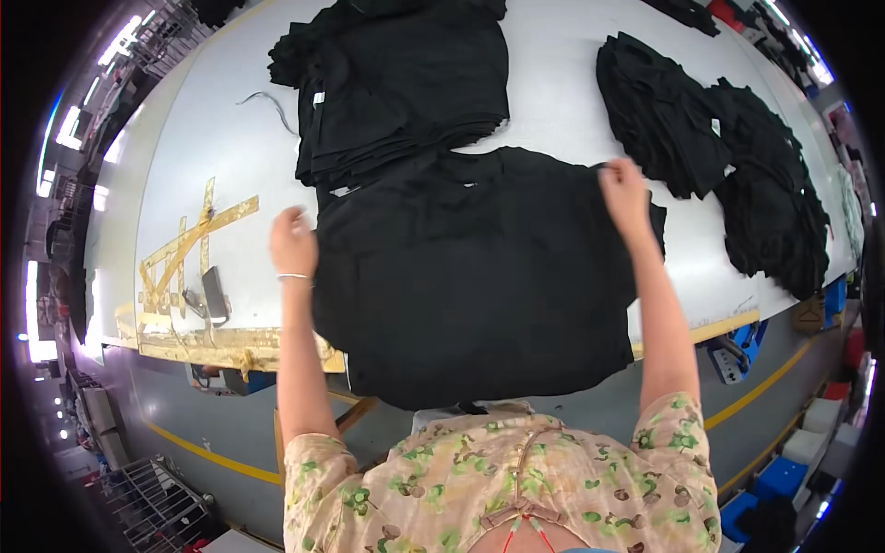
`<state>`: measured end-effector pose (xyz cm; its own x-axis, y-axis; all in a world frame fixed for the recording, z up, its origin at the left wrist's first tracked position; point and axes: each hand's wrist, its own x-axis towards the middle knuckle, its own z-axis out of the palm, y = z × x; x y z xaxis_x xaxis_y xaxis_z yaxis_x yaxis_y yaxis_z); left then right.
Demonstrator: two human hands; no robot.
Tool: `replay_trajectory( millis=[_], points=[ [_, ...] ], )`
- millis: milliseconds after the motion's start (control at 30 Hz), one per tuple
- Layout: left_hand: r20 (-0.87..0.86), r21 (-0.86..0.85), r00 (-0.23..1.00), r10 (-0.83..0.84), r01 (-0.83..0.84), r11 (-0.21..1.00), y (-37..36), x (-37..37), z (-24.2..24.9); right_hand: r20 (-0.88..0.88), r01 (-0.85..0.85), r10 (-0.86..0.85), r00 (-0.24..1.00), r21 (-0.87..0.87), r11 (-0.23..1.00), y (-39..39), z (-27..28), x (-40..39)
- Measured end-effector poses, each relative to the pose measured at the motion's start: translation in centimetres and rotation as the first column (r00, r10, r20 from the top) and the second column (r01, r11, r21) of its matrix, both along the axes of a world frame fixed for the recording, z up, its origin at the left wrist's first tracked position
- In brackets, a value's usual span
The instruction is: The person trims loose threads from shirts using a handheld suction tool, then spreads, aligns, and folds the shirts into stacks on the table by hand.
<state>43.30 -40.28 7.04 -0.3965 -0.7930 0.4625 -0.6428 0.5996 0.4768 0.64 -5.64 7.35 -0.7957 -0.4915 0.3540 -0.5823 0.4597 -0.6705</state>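
Note:
A black shirt (479, 286) is spread wide in front of me, its lower edge hanging past the table's near edge. My left hand (295, 243) is closed at the shirt's left side, a thin white band round the wrist. At the upper right corner, by the sleeve, my right hand (624, 195) pinches the cloth; its fingertips are slightly blurred. Just beyond the shirt lies a stack of black garments (406, 88), layered flat, with a small white label showing. The shirt's far edge meets the front of this stack.
Two heaps of black garments, one nearer the middle (659, 115) and one farther right (774, 189), lie on the white table (553, 92). Yellow tape strips (180, 249) and a small dark object (215, 295) are at left. A loose thread (272, 103) curls near the stack.

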Motion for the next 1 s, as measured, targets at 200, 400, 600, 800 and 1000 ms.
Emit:
replay_trajectory(
  millis=[200,400,600,800,1000],
  points=[
    [0.358,0.025,0.759,-0.545,0.575,0.818,9.4,-16.3,-1.7,-0.255,-0.251,0.392,0.884,0.447,0.859,-12.2,-4.0,11.9],
    [0.491,-0.006,0.711,-0.503,0.581,0.814,6.1,-15.4,-2.8,-0.169,-0.223,0.370,0.913,0.554,0.802,-9.2,-4.8,6.1],
    [0.259,-0.053,0.701,-0.664,0.697,0.715,6.6,-14.2,-4.2,-0.114,-0.250,0.341,0.933,0.474,0.844,-9.2,-3.9,8.8],
    [0.311,0.282,0.710,-0.632,0.566,0.775,6.4,-12.9,-4.0,0.116,-0.322,0.318,0.941,0.598,0.734,-8.5,-4.7,10.0],
    [0.402,0.221,0.646,-0.649,0.620,0.753,7.0,-13.9,-3.8,-0.170,-0.228,0.371,0.913,0.542,0.809,-11.1,-4.6,10.4]
  ],
)
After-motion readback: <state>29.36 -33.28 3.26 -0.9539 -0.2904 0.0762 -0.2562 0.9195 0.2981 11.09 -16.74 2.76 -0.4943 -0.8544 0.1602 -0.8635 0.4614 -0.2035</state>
